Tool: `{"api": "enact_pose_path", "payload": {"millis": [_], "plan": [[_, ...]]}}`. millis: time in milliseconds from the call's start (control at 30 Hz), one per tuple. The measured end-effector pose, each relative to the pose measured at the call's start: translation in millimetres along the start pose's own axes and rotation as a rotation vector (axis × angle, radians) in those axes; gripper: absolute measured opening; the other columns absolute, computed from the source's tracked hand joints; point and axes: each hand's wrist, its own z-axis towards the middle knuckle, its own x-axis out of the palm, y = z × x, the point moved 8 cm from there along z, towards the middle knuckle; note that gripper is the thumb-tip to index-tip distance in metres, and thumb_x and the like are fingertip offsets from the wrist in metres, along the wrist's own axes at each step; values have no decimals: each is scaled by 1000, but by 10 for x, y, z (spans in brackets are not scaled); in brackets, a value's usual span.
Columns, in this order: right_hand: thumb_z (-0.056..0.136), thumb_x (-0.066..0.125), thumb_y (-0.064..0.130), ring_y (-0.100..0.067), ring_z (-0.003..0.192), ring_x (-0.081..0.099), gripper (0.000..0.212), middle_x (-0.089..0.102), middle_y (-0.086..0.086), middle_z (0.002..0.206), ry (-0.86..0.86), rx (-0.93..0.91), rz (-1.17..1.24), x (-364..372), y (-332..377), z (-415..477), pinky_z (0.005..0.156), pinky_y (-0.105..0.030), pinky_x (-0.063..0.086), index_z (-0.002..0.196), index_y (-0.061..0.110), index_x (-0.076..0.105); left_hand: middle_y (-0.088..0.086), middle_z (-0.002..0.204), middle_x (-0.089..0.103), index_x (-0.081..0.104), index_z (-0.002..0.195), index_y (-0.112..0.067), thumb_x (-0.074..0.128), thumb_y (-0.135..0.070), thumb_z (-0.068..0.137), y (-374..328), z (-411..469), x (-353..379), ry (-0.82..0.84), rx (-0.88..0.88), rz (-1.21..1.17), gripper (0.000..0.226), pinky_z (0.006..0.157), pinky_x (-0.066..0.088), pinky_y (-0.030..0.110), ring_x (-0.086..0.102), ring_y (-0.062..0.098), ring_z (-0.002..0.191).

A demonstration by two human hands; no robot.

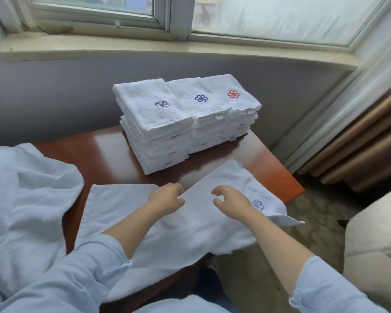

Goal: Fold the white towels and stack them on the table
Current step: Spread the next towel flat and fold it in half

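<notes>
A: First the left grip (167, 197). Clamped or loose?
B: Clamped. With fingers curled, pinching the far edge of the spread towel (190, 231), right at the bend in the cloth.
A: And the right grip (230, 202)?
B: Half open. Thumb and curled fingers parted, nothing between them. Poised over the same towel, just left of its purple emblem (257, 204). Cannot tell whether touching the cloth at the fingertips.
A: Whereabouts on the bench (104, 152)?
B: Near side. Lying mostly flat, right part angled toward the far right, 1 corner hanging past the right edge, near hem drooping off the near edge.
A: Folded ones?
B: At the far side of the bench, well apart from both grips. 3 piles of folded towels (158, 114) pressed side by side, topped left to right with a purple, a blue and a red flower mark.
A: Anything else?
B: To the left, heap of loose white cloth (25, 199), draped over the bench's left end. Pale armchair (375, 233) at the right, window (269, 16) beyond the piles, curtain (359, 136) at the far right. Light blue sleeves (95, 274) on both arms.
</notes>
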Motion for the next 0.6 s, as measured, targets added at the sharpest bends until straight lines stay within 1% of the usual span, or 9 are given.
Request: {"api": "enact_pose_path", "payload": {"millis": [100,167,300,367,467,533,600], "plan": [[95,52,28,-10,123,52,41,52,11,139,44,-17,-33,-214,-356,329,93,-29,47,136,30,52,0,133,51,48,137,-27,57,-35,89,-160,264,139,10,-117,44,49,88,47,31,58,21,115],[96,51,28,-11,130,46,46,46,11,146,86,-44,-83,-330,-534,567,95,-30,46,142,30,46,3,134,50,43,141,-23,58,-34,90,-224,409,218,43,-195,81,55,87,51,34,59,25,113],[95,52,24,-19,139,36,55,37,5,154,176,-157,-234,-482,-735,1034,107,-38,40,149,26,39,4,135,48,41,143,-22,57,-30,92,-332,598,359,58,-327,89,53,82,52,34,59,27,110],[95,52,23,-22,143,30,58,33,3,157,217,-218,-300,-510,-781,1233,110,-42,38,151,25,36,4,135,46,41,143,-22,56,-25,92,-378,650,393,45,-379,79,53,81,52,35,60,27,108],[96,48,17,-24,146,24,61,26,1,160,250,-314,-376,-493,-801,1480,105,-43,40,153,24,29,5,131,45,43,139,-20,57,-21,92,-414,716,434,41,-444,62,49,76,52,35,61,28,101],[95,46,12,-26,142,28,62,25,1,159,242,-384,-418,-472,-778,1610,97,-42,44,153,25,28,5,126,46,46,132,-19,59,-19,91,-424,753,449,32,-474,60,43,72,51,34,62,28,96],[94,46,8,-28,135,34,64,27,2,157,217,-444,-480,-445,-759,1690,89,-39,47,152,26,29,5,120,47,48,123,-19,58,-17,90,-435,768,466,19,-499,54,34,66,45,31,61,28,92]]}}
